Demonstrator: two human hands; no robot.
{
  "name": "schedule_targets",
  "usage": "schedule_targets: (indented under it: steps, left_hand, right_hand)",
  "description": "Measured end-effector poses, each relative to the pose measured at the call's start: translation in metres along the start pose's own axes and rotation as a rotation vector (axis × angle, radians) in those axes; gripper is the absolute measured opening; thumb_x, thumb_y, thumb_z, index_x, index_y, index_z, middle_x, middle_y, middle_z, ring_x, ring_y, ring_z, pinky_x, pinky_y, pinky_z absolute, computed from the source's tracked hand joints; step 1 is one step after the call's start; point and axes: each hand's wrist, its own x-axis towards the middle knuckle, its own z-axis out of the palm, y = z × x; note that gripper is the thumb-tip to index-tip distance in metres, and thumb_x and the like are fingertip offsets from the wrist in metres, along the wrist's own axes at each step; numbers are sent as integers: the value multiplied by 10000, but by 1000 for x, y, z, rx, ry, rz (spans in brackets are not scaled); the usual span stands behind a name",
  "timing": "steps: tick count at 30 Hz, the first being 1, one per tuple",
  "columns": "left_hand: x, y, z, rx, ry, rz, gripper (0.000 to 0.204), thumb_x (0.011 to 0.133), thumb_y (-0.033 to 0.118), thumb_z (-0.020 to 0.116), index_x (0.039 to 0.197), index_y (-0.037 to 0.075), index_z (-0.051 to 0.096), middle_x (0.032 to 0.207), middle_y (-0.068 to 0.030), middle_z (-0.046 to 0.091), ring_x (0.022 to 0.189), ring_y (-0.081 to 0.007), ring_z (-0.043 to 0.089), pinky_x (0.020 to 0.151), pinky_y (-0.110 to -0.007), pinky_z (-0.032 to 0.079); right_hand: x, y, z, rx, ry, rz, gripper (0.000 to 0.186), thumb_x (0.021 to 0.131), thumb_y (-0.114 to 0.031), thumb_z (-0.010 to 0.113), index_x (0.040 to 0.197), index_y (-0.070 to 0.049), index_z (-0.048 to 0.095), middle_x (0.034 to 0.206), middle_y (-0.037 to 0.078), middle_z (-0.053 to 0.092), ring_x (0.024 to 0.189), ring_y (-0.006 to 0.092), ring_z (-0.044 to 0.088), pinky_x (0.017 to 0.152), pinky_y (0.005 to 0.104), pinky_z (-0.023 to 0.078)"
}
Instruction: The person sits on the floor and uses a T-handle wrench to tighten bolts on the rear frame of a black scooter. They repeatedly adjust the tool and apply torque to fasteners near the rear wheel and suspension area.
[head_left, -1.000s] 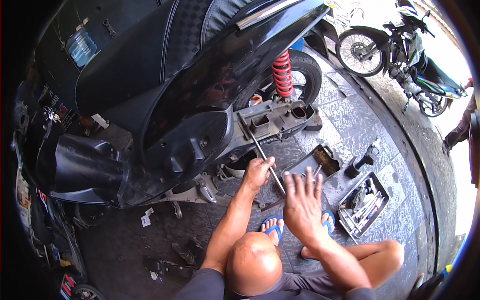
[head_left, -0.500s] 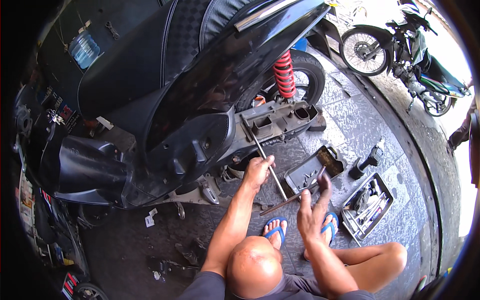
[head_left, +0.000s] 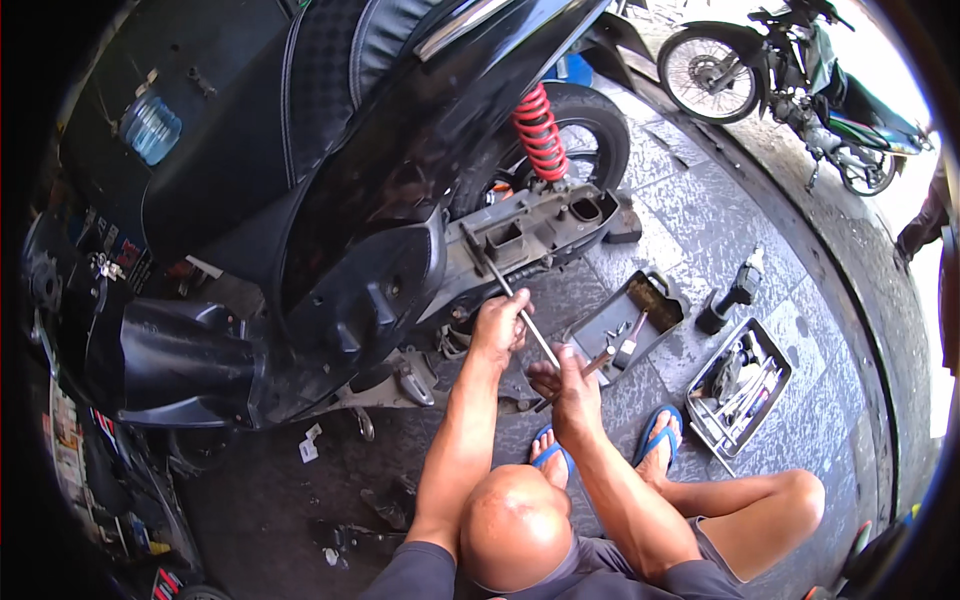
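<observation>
A long T-handle wrench (head_left: 541, 346) runs from the bared side case (head_left: 470, 262) of a black scooter toward me. My left hand (head_left: 497, 325) is closed around its shaft, below the case. At the near end my right hand (head_left: 576, 395) grips the wrench where the crossbar meets the shaft. The crossbar sticks out on both sides of that hand. Where the wrench tip seats on the case is too small to make out. Just beyond my right hand lies a dark tray-like cover (head_left: 600, 328) with small parts in it.
A cordless impact driver (head_left: 735, 295) stands on the tiles at right, beside a tool tray (head_left: 745, 425) full of hand tools. The scooter's red spring (head_left: 541, 135) and rear wheel (head_left: 618, 140) are beyond the case. Another motorcycle (head_left: 790, 95) and a person's leg (head_left: 925, 225) show far right.
My right hand has moved left and closed on the wrench's crossbar, which has turned. My left hand stays on the shaft. The whole view has shifted slightly.
</observation>
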Motion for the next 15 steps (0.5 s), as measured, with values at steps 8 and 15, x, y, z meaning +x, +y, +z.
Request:
schedule_targets:
  steps: [8, 15]
  left_hand:
    - [6, -2, -3, 83, 48, -18, 347, 1015, 300, 604, 783, 43, 607, 497, 35, 443, 356, -64, 342, 363, -221, 245]
    - [11, 0, 0, -15, 16, -45, 350, 1008, 308, 605, 780, 43, 597, 486, 42, 400, 355, -66, 320, 348, -244, 219]
  right_hand:
    - [-41, -80, 3, -2355, -425, -1275, 596, 956, -256, 436, 1500, -16, 402, 1403, 308, 531, 1424, 472, 378, 1219, 630, 102]
    - [16, -56, -25, -1653, -447, -1000, 690, 754, -247, 802, 1379, -84, 558, 845, 32, 711, 939, 250, 651, 1084, 463, 406]
